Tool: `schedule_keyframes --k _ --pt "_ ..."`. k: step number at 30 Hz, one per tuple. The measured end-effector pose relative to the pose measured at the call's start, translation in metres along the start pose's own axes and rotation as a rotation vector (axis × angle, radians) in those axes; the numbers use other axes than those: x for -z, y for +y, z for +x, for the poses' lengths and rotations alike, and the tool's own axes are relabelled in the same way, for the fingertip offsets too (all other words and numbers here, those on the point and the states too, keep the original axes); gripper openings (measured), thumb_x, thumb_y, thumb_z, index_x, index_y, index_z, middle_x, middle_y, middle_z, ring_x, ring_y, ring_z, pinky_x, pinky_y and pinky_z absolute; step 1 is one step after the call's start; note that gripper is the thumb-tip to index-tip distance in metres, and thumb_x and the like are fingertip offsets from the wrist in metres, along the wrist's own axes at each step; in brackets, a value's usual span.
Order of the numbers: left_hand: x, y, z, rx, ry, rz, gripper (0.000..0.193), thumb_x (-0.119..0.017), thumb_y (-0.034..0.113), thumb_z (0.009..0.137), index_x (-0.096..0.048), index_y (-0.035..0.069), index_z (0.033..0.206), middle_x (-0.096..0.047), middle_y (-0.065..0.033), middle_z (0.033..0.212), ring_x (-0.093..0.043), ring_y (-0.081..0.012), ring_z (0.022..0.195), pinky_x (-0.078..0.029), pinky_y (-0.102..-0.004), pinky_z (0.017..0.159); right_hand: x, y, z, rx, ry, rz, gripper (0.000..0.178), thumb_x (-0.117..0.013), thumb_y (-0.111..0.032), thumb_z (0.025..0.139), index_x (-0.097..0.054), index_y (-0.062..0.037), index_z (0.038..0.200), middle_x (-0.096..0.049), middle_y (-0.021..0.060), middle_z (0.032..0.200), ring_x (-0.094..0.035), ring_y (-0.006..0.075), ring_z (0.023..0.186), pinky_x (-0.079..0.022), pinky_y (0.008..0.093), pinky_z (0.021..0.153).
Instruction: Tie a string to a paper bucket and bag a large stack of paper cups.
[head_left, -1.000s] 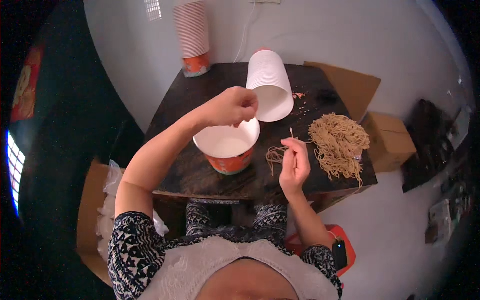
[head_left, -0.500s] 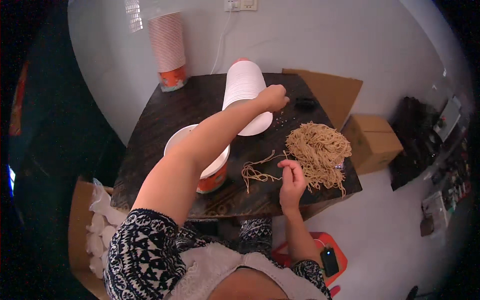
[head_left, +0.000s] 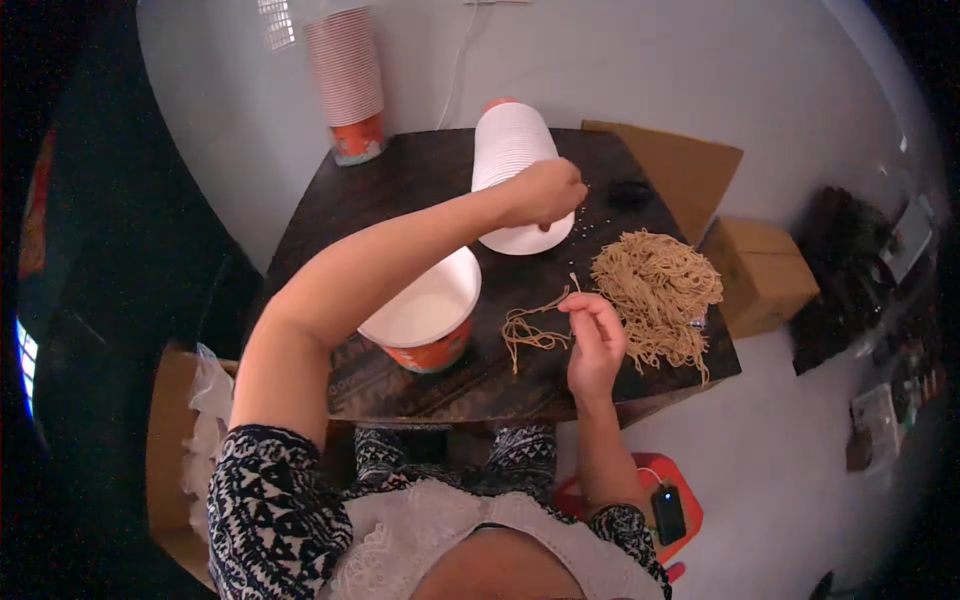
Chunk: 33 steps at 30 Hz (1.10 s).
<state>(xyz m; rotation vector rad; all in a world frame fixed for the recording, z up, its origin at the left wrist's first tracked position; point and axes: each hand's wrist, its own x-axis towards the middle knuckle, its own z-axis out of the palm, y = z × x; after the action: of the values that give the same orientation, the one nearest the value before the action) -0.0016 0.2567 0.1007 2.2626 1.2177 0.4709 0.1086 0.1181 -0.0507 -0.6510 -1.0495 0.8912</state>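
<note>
My left hand (head_left: 548,192) reaches across with its fingers curled at the near end of a stack of nested white paper tubs (head_left: 510,135) lying on its side. Whatever those fingers may hold is hidden. My right hand (head_left: 597,345) pinches thin tan cords (head_left: 535,335), which trail left over the dark table (head_left: 410,170). Just to the right of it lies a large tangled heap of similar tan cords (head_left: 655,290). Below my left forearm stands an upright orange-and-white paper tub (head_left: 430,350), white inside.
Another tall stack of tubs (head_left: 350,90) stands at the far left. Small pale bits and a black object (head_left: 628,193) lie beyond the heap. Cardboard boxes flank the table, one at right (head_left: 765,275). A phone (head_left: 668,512) rests on a red stool (head_left: 685,540).
The view has shifted, so the table sits further right and higher. My left hand has come lower over the stack's near end, its fingers more curled. My right hand still pinches the cords.
</note>
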Motion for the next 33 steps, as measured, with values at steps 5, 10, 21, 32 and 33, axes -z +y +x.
schedule_keyframes --k 5,10,21,32,33 --pt "0.003 0.005 -0.09 0.115 -0.149 -0.143 0.065 -0.043 0.053 0.092 -0.055 -0.002 0.06 -0.053 -0.0093 0.051 -0.052 -0.0189 0.041 -0.044 -0.0329 0.043 -0.022 -0.014 -0.009 0.159 -0.139 -0.092 0.013 -0.047 0.003 0.086 -0.06 0.0043 0.089 -0.06 0.0085 0.094 -0.054 0.0135 0.086 -0.04 0.0242 0.079" --pt "-0.003 -0.009 -0.13 -0.005 -0.199 -0.258 0.044 -0.049 0.03 0.09 -0.055 -0.003 0.062 -0.052 -0.0095 0.052 -0.052 -0.0186 0.048 -0.043 -0.033 0.049 -0.042 -0.017 -0.014 0.249 -0.286 -0.158 0.015 -0.047 0.005 0.087 -0.061 0.0026 0.093 -0.058 0.0071 0.097 -0.049 0.0103 0.081 -0.039 0.0218 0.072" --pt "0.073 -0.054 -0.17 0.084 0.497 -0.092 0.032 -0.053 0.021 0.092 -0.057 -0.005 0.074 -0.054 -0.0072 0.059 -0.051 -0.0164 0.058 -0.043 -0.0348 0.056 0.015 0.012 0.037 0.053 -0.307 -0.604 0.022 -0.053 -0.016 0.092 -0.066 0.0017 0.091 -0.067 0.0081 0.081 -0.06 0.0124 0.074 -0.047 0.0268 0.067" --pt "0.038 -0.008 -0.2 -0.267 0.272 0.231 0.025 -0.058 0.024 0.087 -0.061 0.0 0.079 -0.061 -0.0213 0.074 -0.059 -0.0408 0.074 -0.047 -0.0473 0.065 -0.056 -0.064 0.012 0.121 -0.234 -0.295 0.031 -0.043 -0.016 0.097 -0.055 0.0019 0.12 -0.059 0.0117 0.119 -0.056 0.0207 0.109 -0.043 0.0329 0.094" --pt "0.029 -0.008 -0.199 -0.311 0.259 0.24 0.027 -0.057 0.024 0.087 -0.061 -0.001 0.077 -0.06 -0.022 0.071 -0.059 -0.0413 0.072 -0.047 -0.0476 0.065 -0.073 -0.06 0.0 0.122 -0.339 -0.048 0.036 -0.042 -0.019 0.099 -0.049 0.0033 0.126 -0.057 0.0113 0.12 -0.053 0.0171 0.111 -0.04 0.0315 0.097"
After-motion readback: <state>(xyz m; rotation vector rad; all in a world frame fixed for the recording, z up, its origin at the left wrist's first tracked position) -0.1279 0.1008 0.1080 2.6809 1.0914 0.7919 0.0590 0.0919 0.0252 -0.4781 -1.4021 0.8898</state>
